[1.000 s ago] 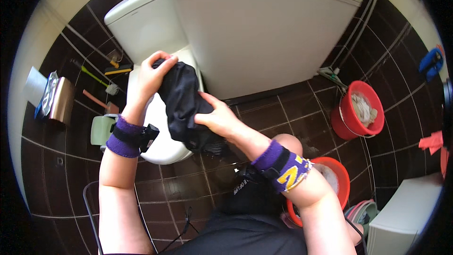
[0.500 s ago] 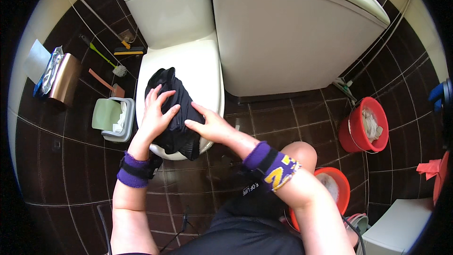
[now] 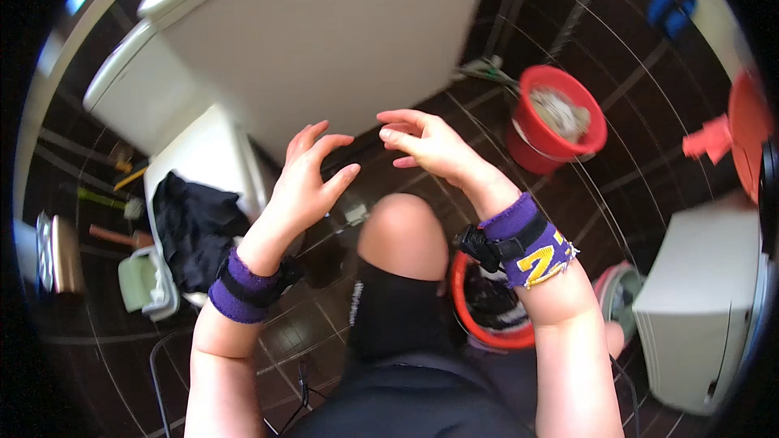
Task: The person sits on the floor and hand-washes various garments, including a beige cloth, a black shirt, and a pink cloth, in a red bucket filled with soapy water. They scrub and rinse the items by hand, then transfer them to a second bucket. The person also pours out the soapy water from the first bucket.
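My left hand (image 3: pixel 307 174) hangs in the air over the dark tiled floor, its fingers apart and bent a little, with nothing in it. Facing it, a short gap away, my right hand (image 3: pixel 434 148) is also empty, thumb and fingers loosely curved. A crumpled black garment (image 3: pixel 191 227) lies on the white toilet lid (image 3: pixel 213 139), left of my left forearm. Below my right wrist stands an orange-red basin or bucket (image 3: pixel 459 296) with dark cloth and whitish suds in it. My right wristband covers part of its rim.
A red bucket (image 3: pixel 531 150) holding pale cloth stands beyond my right hand. At the right are a light grey cabinet (image 3: pixel 690 276) and an orange-red basin (image 3: pixel 745 130). A large white appliance (image 3: pixel 324 40) fills the far side. A small bin (image 3: pixel 170 296) stands left of the toilet.
Both hands have come off the black garment and moved right, leaving it on the toilet lid. The view has turned to the right. Dark cloth now shows in the near basin.
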A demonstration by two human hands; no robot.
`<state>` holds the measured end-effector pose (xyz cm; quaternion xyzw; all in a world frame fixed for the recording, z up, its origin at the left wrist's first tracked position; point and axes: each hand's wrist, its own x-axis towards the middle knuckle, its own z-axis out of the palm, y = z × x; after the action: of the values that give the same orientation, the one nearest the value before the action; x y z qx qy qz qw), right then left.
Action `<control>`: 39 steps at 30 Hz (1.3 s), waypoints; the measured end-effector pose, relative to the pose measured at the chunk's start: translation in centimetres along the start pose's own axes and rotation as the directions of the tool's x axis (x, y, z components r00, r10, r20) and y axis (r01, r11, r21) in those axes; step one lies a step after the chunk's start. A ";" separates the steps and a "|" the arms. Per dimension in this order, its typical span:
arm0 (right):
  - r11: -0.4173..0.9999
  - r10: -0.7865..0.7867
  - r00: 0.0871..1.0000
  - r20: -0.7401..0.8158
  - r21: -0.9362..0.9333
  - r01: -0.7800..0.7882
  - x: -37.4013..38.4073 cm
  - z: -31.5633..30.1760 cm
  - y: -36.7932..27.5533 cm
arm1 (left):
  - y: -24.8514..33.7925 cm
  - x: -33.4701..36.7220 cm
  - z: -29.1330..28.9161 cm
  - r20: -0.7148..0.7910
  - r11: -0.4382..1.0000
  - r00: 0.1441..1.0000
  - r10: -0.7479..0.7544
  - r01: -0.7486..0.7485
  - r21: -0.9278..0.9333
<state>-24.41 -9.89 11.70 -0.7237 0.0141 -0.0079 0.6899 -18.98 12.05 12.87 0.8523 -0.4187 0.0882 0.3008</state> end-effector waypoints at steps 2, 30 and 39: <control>1.000 0.016 0.990 -0.139 0.015 -0.014 -3.9 -5.5 2.1 | 4.3 2.7 4.0 0.066 0.993 0.991 0.117 -0.114 -0.036; 0.507 0.662 0.440 -0.607 -0.070 -0.859 -28.4 -16.1 39.4 | 15.3 -7.2 46.4 1.000 0.972 0.002 -0.013 -0.235 0.013; 0.886 0.447 0.497 -0.744 0.293 -0.358 -31.5 -14.5 27.4 | 16.8 -3.1 40.5 0.971 0.978 0.168 0.169 -0.154 -0.143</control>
<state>-56.56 -24.65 -14.69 -0.5838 0.4869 -0.1681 0.6276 -37.91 -17.51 -13.52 0.6616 -0.6017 -0.4455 -0.0408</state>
